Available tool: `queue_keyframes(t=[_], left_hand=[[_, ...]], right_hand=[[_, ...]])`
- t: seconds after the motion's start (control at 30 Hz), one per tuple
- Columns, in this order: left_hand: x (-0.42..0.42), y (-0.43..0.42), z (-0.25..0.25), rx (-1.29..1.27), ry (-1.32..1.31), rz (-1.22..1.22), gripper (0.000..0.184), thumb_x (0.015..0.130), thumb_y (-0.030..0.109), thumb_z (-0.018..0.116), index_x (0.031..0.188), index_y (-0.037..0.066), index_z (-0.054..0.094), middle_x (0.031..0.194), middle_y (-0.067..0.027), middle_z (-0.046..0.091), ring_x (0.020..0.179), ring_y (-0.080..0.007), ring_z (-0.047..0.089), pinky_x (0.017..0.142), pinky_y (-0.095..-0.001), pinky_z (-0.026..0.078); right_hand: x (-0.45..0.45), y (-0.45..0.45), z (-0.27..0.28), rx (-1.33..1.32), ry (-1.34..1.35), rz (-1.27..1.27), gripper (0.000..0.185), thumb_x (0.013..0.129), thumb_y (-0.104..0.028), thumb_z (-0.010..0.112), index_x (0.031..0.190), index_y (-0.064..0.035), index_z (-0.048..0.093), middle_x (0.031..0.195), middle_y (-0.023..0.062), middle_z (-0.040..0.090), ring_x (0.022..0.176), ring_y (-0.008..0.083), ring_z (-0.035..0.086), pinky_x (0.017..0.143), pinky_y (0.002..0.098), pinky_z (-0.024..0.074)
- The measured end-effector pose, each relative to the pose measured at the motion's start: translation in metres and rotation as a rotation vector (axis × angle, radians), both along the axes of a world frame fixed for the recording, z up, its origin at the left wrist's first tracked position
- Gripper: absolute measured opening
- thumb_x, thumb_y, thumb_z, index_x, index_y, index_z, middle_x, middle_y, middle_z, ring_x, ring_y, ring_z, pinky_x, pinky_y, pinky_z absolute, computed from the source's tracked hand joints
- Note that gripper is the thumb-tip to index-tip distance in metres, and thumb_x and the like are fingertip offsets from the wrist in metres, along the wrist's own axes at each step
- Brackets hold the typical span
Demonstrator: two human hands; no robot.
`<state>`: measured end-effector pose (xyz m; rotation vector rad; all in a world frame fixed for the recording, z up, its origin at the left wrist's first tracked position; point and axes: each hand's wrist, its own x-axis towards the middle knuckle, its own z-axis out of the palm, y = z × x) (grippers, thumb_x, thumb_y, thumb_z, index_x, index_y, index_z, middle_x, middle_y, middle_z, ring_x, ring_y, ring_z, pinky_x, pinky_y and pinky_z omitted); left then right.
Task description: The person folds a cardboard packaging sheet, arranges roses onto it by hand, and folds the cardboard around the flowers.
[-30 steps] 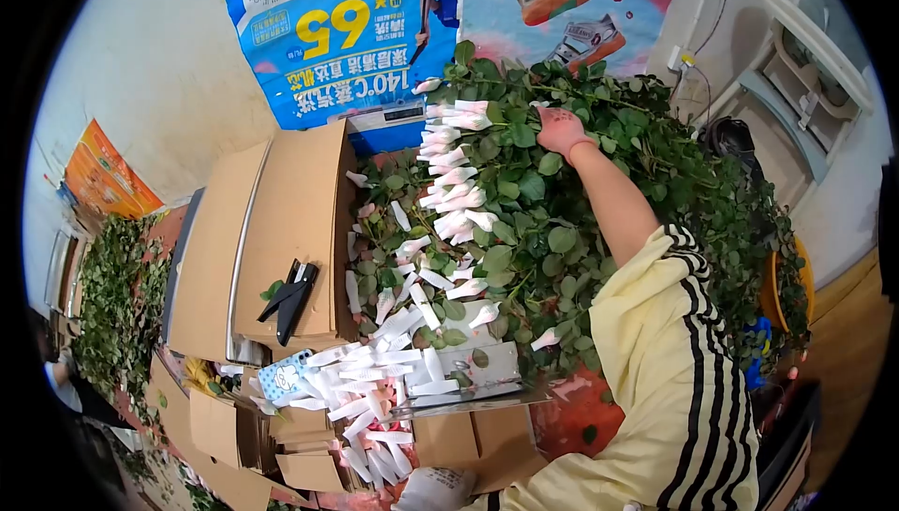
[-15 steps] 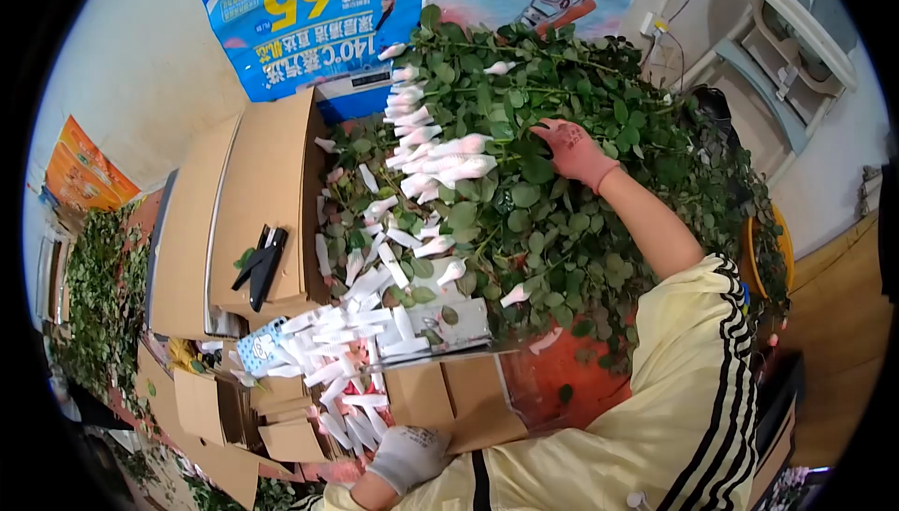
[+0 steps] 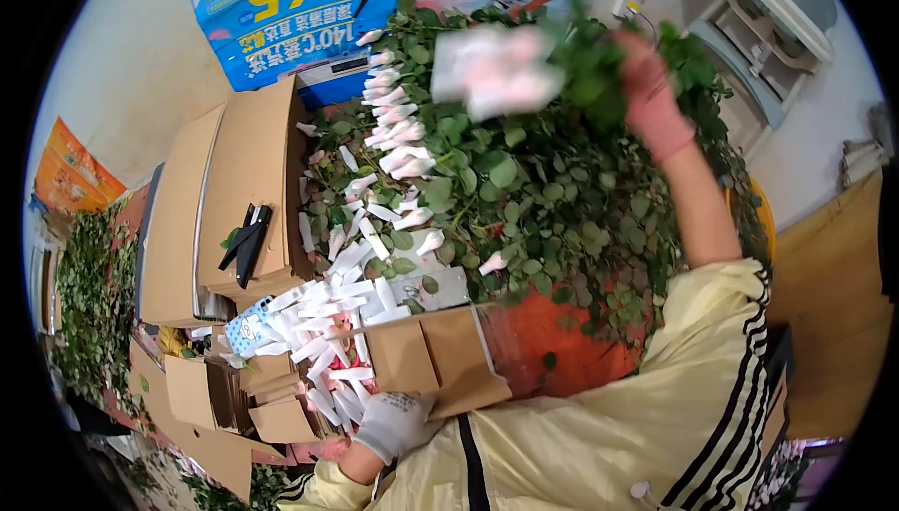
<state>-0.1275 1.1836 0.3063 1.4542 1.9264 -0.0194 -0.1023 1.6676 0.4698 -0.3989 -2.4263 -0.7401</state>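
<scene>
Right pink-gloved hand [image 3: 653,94] grips stems of blurred white-sleeved rose bunch [image 3: 496,71] above leafy rose pile [image 3: 562,183], long axis crosswise, heads left; left gloved hand [image 3: 398,425] farther, by cardboard [image 3: 459,352], grip can't tell.

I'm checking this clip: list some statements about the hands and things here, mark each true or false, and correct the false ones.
1. The right hand, in a pink glove, holds leafy green stems. True.
2. The left hand wears a black glove. False: its glove is whitish.
3. A black, stapler-like tool lies on stacked brown cardboard. True.
4. The flat, blue, patterned case hangs on the wall. False: it lies by slim white sleeves.
</scene>
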Motion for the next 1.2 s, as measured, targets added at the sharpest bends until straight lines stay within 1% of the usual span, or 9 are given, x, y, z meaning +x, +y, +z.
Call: queue_keyframes(t=[0.1, 0.17, 0.33, 0.53, 0.57, 0.63, 0.7, 1.07, 1.2], left_hand=[[0.002, -0.008, 0.008, 0.037, -0.049, 0.088, 0.069, 0.081, 0.049, 0.05, 0.133, 0.007, 0.034, 0.122, -0.0179, 0.051, 0.111, -0.0305, 0.052, 0.092, -0.0414, 0.04], [0.007, -0.014, 0.027, 0.182, 0.08, 0.057, 0.078, 0.078, 0.05, 0.055, 0.135, 0.003, 0.031, 0.128, -0.0219, 0.044, 0.117, -0.0338, 0.046, 0.096, -0.0411, 0.038], [0.016, -0.003, 0.092, 0.986, -0.335, 0.263, 0.091, 0.071, 0.03, 0.072, 0.137, -0.007, 0.021, 0.138, -0.0209, 0.033, 0.126, -0.0333, 0.036, 0.103, -0.041, 0.03], [0.054, 0.035, 0.114, 1.668, -1.433, 0.476, 0.071, 0.074, -0.004, 0.064, 0.136, 0.004, 0.03, 0.131, -0.0167, 0.041, 0.12, -0.0277, 0.045, 0.101, -0.0398, 0.036], [0.048, 0.031, 0.107, 1.652, -0.844, 0.29, 0.079, 0.069, 0.002, 0.07, 0.137, 0.003, 0.028, 0.13, -0.019, 0.042, 0.12, -0.0292, 0.045, 0.101, -0.0398, 0.036], [0.059, 0.029, 0.108, 1.44, -0.689, 0.293, 0.089, 0.061, 0.013, 0.078, 0.135, 0.001, 0.029, 0.127, -0.0188, 0.047, 0.121, -0.0335, 0.043, 0.104, -0.0423, 0.031], [0.072, 0.027, 0.12, 1.263, -1.003, 0.421, 0.091, 0.058, 0.02, 0.081, 0.132, -0.001, 0.032, 0.124, -0.0157, 0.05, 0.124, -0.0364, 0.04, 0.107, -0.0454, 0.025], [0.076, 0.032, 0.121, 1.365, -0.785, 0.321, 0.091, 0.059, 0.019, 0.081, 0.133, -0.001, 0.031, 0.122, -0.0172, 0.053, 0.122, -0.0353, 0.042, 0.106, -0.0467, 0.024], [0.082, 0.035, 0.12, 1.408, -0.814, 0.36, 0.091, 0.059, 0.018, 0.081, 0.132, -0.001, 0.031, 0.121, -0.0182, 0.053, 0.12, -0.0366, 0.043, 0.106, -0.0466, 0.025]], right_hand=[[0.051, 0.006, 0.058, -0.001, 0.206, 0.123, 0.039, 0.076, -0.024, 0.062, 0.111, -0.0089, 0.055, 0.105, 0.0092, 0.06, 0.095, 0.024, 0.057, 0.084, 0.0331, 0.0445], [0.08, -0.05, 0.069, 0.222, 0.121, 0.187, 0.042, 0.077, -0.026, 0.061, 0.116, -0.0135, 0.052, 0.11, 0.0065, 0.058, 0.102, 0.0215, 0.053, 0.087, 0.0326, 0.0414], [0.111, -0.191, -0.003, -1.532, 0.306, 0.819, 0.049, 0.074, -0.009, 0.058, 0.122, -0.0066, 0.049, 0.12, 0.0113, 0.051, 0.107, 0.0291, 0.052, 0.092, 0.0373, 0.0417], [0.122, -0.287, -0.062, -2.37, 0.387, 1.022, 0.053, 0.079, -0.026, 0.053, 0.127, -0.0068, 0.042, 0.127, 0.0111, 0.044, 0.116, 0.0263, 0.043, 0.1, 0.0378, 0.033], [0.124, -0.292, -0.069, -2.453, 0.414, 1.021, 0.054, 0.08, -0.029, 0.052, 0.128, -0.0068, 0.04, 0.128, 0.0111, 0.043, 0.118, 0.0258, 0.042, 0.101, 0.0379, 0.0315], [0.129, -0.301, -0.079, -2.584, 0.482, 1.015, 0.057, 0.082, -0.034, 0.051, 0.13, -0.0068, 0.038, 0.13, 0.0111, 0.041, 0.121, 0.0249, 0.039, 0.103, 0.0381, 0.0286], [0.135, -0.306, -0.087, -2.682, 0.543, 1.001, 0.06, 0.083, -0.04, 0.049, 0.132, -0.0069, 0.035, 0.133, 0.011, 0.038, 0.124, 0.0239, 0.036, 0.106, 0.0383, 0.0257], [0.138, -0.295, -0.095, -2.822, 0.519, 0.608, 0.064, 0.084, -0.048, 0.049, 0.133, -0.011, 0.033, 0.128, 0.0075, 0.043, 0.123, 0.0195, 0.038, 0.106, 0.0316, 0.028], [0.136, -0.302, -0.074, -2.968, 0.941, 0.295, 0.052, 0.094, -0.044, 0.03, 0.134, -0.0125, 0.036, 0.136, 0.0092, 0.039, 0.126, 0.0247, 0.036, 0.108, 0.0414, 0.0249]])
